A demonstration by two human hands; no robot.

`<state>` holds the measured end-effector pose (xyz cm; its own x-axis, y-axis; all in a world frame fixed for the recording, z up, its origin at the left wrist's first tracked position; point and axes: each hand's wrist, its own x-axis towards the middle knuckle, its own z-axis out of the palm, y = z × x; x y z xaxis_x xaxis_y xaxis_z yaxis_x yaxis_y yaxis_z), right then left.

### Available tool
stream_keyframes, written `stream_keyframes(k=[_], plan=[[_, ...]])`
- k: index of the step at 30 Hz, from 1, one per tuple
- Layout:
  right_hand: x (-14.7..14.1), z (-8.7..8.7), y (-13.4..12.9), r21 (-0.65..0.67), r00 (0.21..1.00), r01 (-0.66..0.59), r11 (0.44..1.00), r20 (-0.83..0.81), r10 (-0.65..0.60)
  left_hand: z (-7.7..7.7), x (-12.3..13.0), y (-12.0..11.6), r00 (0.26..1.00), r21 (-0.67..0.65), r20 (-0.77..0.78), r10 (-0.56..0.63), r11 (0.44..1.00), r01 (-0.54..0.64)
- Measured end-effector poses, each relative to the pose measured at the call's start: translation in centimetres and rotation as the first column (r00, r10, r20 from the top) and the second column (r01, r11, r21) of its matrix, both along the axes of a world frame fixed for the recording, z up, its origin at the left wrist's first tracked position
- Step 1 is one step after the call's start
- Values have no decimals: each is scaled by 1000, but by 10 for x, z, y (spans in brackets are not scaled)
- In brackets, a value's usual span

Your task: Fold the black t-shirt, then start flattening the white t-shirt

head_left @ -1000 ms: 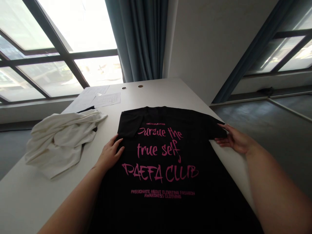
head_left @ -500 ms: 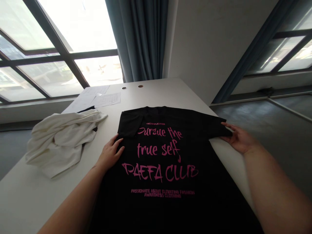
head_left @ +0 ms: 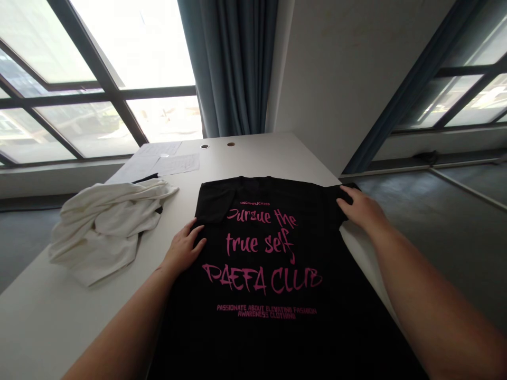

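Observation:
A black T-shirt [head_left: 269, 338] with pink lettering lies spread on the white table, its collar away from me. Its left sleeve is folded in over the body. My left hand [head_left: 185, 246] rests flat at the shirt's left edge, just below that folded sleeve, fingers apart. At the right sleeve, my right hand [head_left: 362, 207] has the fabric between thumb and fingers, and the sleeve's end sticks out beyond the fingers.
A crumpled white cloth [head_left: 106, 227] lies on the left of the white table [head_left: 35, 316], with something dark under it. Paper sheets [head_left: 178, 164] lie behind it. Two round holes are near the far edge, before a blue curtain [head_left: 237, 68].
My right hand has moved inward to the left, and the right sleeve has come in with it and is bunched. My left hand keeps its place on the shirt. The view has shifted slightly.

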<state>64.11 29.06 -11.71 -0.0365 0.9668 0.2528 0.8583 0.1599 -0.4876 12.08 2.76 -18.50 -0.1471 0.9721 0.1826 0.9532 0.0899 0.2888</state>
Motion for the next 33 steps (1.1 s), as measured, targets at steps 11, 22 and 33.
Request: stream_keyframes(k=[11, 22, 33], plan=[[-138, -12, -38, -362, 838, -254, 897, 381, 391, -3, 0, 1, 1000, 5, 27, -1, 1000, 0], [-128, -64, 12, -330, 892, -84, 940, 396, 218, -3, 2, -1, 1000, 15, 17, -7, 1000, 6], [-118, -73, 25, -248, 874, -82, 965, 447, 189, -1, 7, -3, 1000, 8, -19, -20, 1000, 20]])
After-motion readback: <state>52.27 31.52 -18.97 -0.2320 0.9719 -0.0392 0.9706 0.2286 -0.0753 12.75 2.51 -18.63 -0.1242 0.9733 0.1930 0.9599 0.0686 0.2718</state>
